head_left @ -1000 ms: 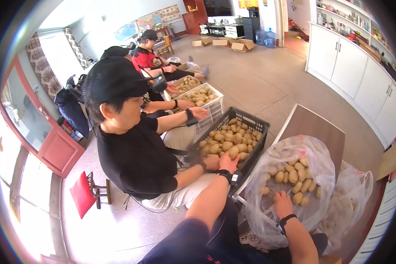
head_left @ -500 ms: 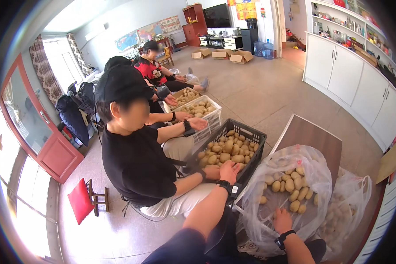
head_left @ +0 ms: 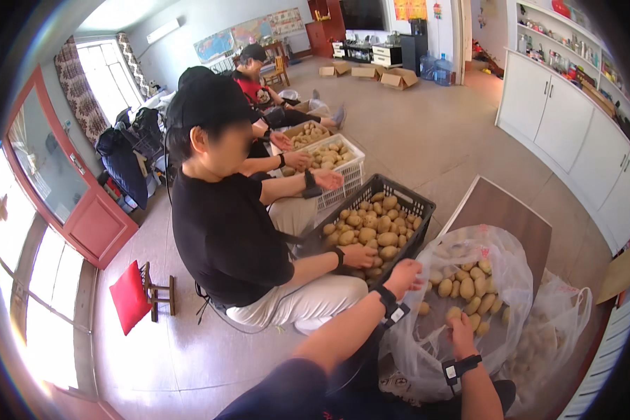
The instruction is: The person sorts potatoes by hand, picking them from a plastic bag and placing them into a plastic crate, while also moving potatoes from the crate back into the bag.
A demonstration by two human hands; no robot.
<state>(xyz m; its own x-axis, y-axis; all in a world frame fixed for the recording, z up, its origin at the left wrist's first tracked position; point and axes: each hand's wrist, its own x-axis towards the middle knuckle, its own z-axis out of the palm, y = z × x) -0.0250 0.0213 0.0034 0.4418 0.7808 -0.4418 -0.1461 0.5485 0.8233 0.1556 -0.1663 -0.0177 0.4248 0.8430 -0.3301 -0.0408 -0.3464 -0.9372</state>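
My left hand [head_left: 404,278] hovers by the near right corner of a black plastic crate [head_left: 427,217], fingers loosely apart, nothing seen in it. Inside the crate lie many yellow-brown potatoes [head_left: 371,222]. My right hand [head_left: 462,337] reaches into a clear plastic bag [head_left: 427,350] spread open on a dark board, its fingers closed around a potato [head_left: 453,313]. More loose potatoes [head_left: 472,285] lie in the bag just beyond. Both my wrists wear black bands with small devices.
At my left a seated person in black [head_left: 220,238] has one hand in the same crate. Beyond sit other people by a white crate [head_left: 357,168] and a cardboard box of potatoes. A second filled bag [head_left: 546,336] stands at right. A red-cushioned stool [head_left: 129,297] is far left.
My left hand has moved from over the crate's potatoes rightward to its edge. My right hand has moved up to the pile and taken hold of a potato. The view has shifted slightly.
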